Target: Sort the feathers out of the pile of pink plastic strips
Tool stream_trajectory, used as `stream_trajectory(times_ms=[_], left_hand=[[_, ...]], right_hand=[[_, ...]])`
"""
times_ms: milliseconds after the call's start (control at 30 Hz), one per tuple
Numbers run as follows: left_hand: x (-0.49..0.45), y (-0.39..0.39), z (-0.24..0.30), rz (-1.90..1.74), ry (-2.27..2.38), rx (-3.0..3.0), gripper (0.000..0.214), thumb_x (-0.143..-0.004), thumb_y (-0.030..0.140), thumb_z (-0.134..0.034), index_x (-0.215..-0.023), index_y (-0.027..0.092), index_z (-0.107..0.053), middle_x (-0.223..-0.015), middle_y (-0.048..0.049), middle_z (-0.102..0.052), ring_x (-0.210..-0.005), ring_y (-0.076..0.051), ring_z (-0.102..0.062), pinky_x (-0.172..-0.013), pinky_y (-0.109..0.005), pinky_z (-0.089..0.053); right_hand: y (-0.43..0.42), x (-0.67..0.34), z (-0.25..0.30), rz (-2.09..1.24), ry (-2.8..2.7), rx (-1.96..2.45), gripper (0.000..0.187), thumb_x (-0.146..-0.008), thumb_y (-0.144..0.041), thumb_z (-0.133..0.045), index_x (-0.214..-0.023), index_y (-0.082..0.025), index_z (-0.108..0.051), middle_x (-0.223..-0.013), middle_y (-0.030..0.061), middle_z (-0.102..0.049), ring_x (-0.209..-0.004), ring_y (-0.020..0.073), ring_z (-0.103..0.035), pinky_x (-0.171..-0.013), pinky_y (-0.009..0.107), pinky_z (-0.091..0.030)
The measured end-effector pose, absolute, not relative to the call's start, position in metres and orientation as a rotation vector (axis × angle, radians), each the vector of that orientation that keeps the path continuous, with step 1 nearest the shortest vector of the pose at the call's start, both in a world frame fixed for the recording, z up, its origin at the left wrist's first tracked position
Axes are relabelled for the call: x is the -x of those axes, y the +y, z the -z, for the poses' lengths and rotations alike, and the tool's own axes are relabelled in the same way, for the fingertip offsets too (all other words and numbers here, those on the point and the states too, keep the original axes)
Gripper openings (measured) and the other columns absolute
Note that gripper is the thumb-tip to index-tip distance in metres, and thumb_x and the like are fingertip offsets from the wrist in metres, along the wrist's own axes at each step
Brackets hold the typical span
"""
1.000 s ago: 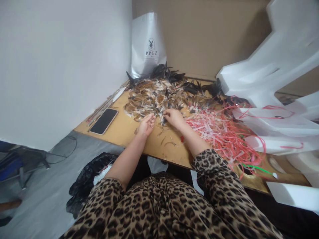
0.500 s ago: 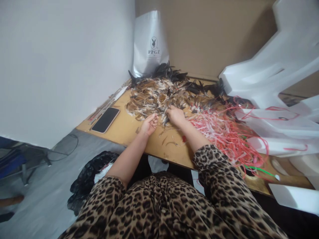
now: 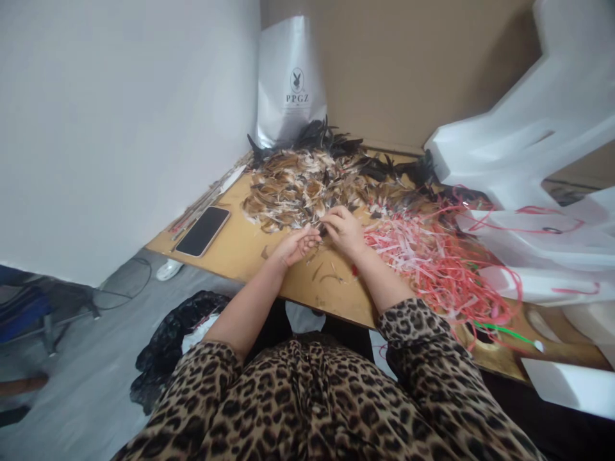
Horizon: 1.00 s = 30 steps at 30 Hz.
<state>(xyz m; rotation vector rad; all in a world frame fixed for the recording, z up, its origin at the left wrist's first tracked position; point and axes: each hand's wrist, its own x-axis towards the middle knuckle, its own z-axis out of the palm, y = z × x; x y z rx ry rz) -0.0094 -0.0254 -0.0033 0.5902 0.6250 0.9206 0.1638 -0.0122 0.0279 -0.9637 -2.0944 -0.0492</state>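
Note:
My left hand (image 3: 300, 246) is held palm partly up over the table's front part, its fingers curled together. What lies between those fingers is too small to make out. Close beside it, almost touching, my right hand (image 3: 346, 232) pinches with thumb and forefinger what appears to be a small dark feather, mostly hidden by the fingers. Just beyond both hands spreads a heap of brown and cream feathers (image 3: 283, 186), with longer black feathers (image 3: 321, 137) along its back. A few loose feathers (image 3: 329, 276) lie on the wooden table (image 3: 298, 282) below my hands.
Red and pink plastic strips (image 3: 432, 262) are heaped at the right, beside white panels (image 3: 519, 147). A phone (image 3: 204, 230) lies at the left edge. A silver bag (image 3: 291, 83) stands at the back. On the floor is a black plastic bag (image 3: 168, 346).
My right hand has drawn back slightly from the feather heap. My left hand has moved right, so the two hands now meet closely. A white object has appeared on the floor beneath the phone.

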Motion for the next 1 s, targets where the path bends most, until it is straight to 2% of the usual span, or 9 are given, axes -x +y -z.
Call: stream_trajectory(times_ms=[167,333,400,567,700,833,1000], left_hand=[[0.009,-0.028,-0.006,-0.851,0.608,-0.513,0.033,-0.084,0.035,-0.048,-0.076,0.007,-0.062,-0.063,-0.0064,-0.062,-0.045,-0.003,-0.048,-0.036,-0.01,-0.03],[0.009,-0.031,-0.007,-0.873,0.635,-0.597,0.015,-0.074,0.022,-0.063,-0.077,0.008,-0.062,-0.062,-0.0024,-0.06,-0.042,0.001,-0.042,-0.035,-0.008,-0.025],[0.009,-0.03,-0.004,-0.892,0.632,-0.644,0.016,-0.068,0.019,-0.067,-0.078,0.008,-0.061,-0.063,-0.0012,-0.059,-0.042,0.002,-0.041,-0.035,-0.008,-0.024],[0.007,-0.031,-0.001,-1.04,0.728,-0.776,0.024,-0.063,0.026,-0.071,-0.076,0.009,-0.061,-0.064,-0.0015,-0.061,-0.045,0.0,-0.044,-0.038,-0.011,-0.027],[0.004,-0.033,-0.004,-1.068,0.81,-0.859,0.027,-0.063,0.031,-0.07,-0.076,0.009,-0.061,-0.063,-0.002,-0.062,-0.044,-0.001,-0.045,-0.039,-0.014,-0.028],[0.002,-0.036,-0.006,-1.063,0.872,-0.963,0.027,-0.063,0.034,-0.069,-0.073,0.01,-0.061,-0.063,-0.0022,-0.062,-0.042,-0.002,-0.045,-0.039,-0.016,-0.029],[-0.001,-0.038,-0.008,-1.022,0.922,-1.093,0.028,-0.064,0.037,-0.067,-0.07,0.01,-0.061,-0.06,-0.002,-0.061,-0.042,-0.004,-0.047,-0.04,-0.017,-0.033]], right_hand=[[-0.014,-0.161,-0.024,0.235,-2.179,0.859,0.022,-0.084,-0.02,-0.045,-0.094,-0.024,-0.064,-0.09,0.0052,-0.058,-0.081,0.0136,-0.051,-0.07,0.025,-0.04],[-0.017,-0.16,-0.022,0.253,-2.223,0.854,0.023,-0.084,-0.02,-0.044,-0.091,-0.024,-0.065,-0.089,0.0051,-0.059,-0.079,0.0138,-0.051,-0.07,0.026,-0.04],[-0.018,-0.159,-0.022,0.183,-2.198,0.868,0.023,-0.084,-0.021,-0.044,-0.092,-0.024,-0.065,-0.091,0.0055,-0.059,-0.081,0.0141,-0.052,-0.071,0.026,-0.041],[-0.021,-0.157,-0.027,-0.152,-1.852,0.991,0.02,-0.081,-0.024,-0.049,-0.096,-0.019,-0.061,-0.095,0.0077,-0.058,-0.087,0.0156,-0.054,-0.076,0.029,-0.043],[-0.019,-0.156,-0.029,-0.593,-1.609,1.101,0.019,-0.076,-0.033,-0.055,-0.083,-0.018,-0.062,-0.076,0.003,-0.06,-0.067,0.0132,-0.053,-0.065,0.027,-0.043],[-0.018,-0.153,-0.031,-1.083,-1.43,1.103,0.026,-0.07,-0.042,-0.06,-0.072,-0.016,-0.061,-0.06,-0.0013,-0.056,-0.048,0.0074,-0.042,-0.048,0.022,-0.034],[-0.02,-0.151,-0.034,-1.315,-1.255,1.081,0.032,-0.064,-0.047,-0.065,-0.07,-0.016,-0.059,-0.049,-0.0049,-0.048,-0.041,0.0046,-0.034,-0.039,0.02,-0.021]])
